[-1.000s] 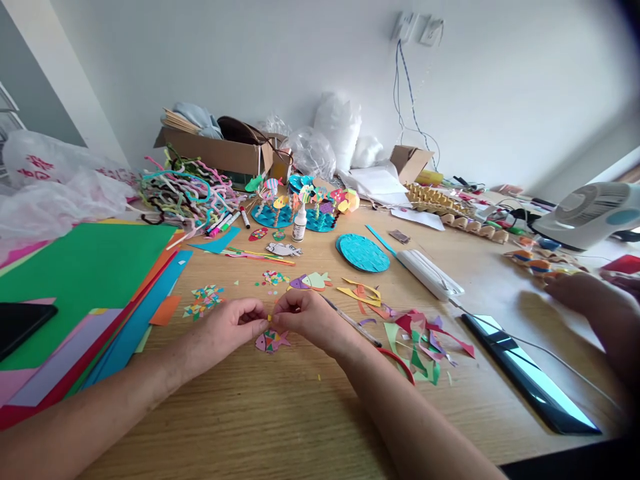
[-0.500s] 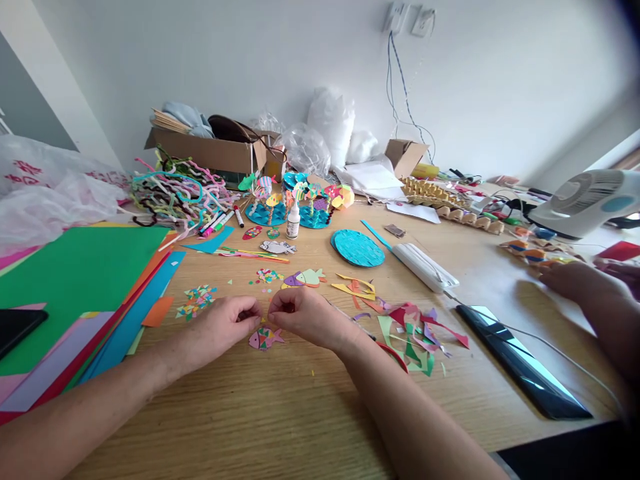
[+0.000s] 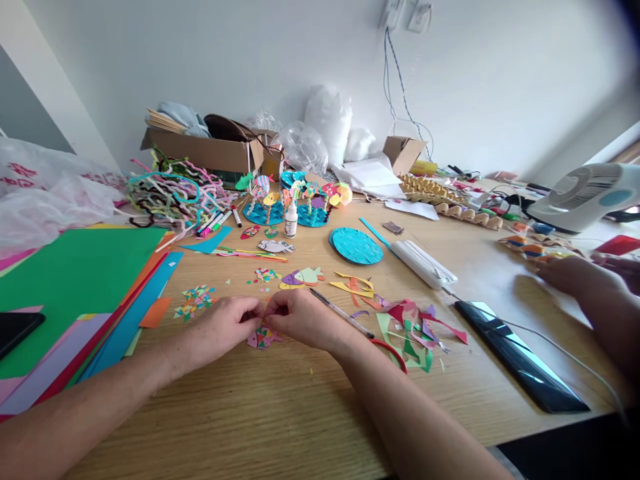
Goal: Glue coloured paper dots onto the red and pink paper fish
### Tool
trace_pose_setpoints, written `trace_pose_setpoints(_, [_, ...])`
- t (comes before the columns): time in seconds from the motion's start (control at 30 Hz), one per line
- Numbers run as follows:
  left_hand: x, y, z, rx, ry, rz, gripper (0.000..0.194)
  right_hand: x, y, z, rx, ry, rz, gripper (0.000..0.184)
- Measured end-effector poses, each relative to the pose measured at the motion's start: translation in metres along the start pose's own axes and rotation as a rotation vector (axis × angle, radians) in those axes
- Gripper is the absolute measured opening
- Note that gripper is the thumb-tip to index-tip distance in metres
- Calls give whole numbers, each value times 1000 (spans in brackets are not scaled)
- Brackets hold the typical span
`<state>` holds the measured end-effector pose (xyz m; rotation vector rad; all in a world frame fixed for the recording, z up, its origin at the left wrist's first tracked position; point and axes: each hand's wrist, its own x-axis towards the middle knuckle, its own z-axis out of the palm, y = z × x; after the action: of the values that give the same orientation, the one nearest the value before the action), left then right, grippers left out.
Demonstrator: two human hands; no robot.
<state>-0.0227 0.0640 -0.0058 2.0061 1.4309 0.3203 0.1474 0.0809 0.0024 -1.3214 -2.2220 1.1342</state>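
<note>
My left hand (image 3: pixel 231 328) and my right hand (image 3: pixel 296 319) meet at the fingertips just above a pink paper fish (image 3: pixel 262 338) with small coloured pieces on it. Both are closed in a pinch; whatever lies between the fingers is too small to make out. Beyond the hands lie purple, yellow and pale green paper fish (image 3: pixel 309 276). Heaps of tiny paper bits (image 3: pixel 196 301) and round dots (image 3: pixel 266 274) sit to the left and just behind. A pen (image 3: pixel 343 313) and red-handled scissors (image 3: pixel 393 353) rest by my right wrist.
A glue bottle (image 3: pixel 291 221) stands among finished fish decorations. Coloured paper sheets (image 3: pixel 90 267) are stacked at left, paper scraps (image 3: pixel 413 333) at right. Further right are a power strip (image 3: pixel 423 264), a dark glossy device (image 3: pixel 517 357) and another person's hand (image 3: pixel 575 275) near egg-carton pieces.
My two hands have come together, fingertips now touching or nearly so over the pink fish. My right hand has shifted slightly left, and more of the pen shows.
</note>
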Motion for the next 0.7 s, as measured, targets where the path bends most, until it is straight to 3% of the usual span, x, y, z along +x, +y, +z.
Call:
trace_pose_setpoints(0.47, [1, -7, 3, -25, -22, 46, 24, 0, -1, 1, -16, -33, 21, 9])
trace_pose_setpoints(0.7, [0, -5, 2, -59, -24, 5, 25, 0, -3, 0, -14, -56, 59, 9])
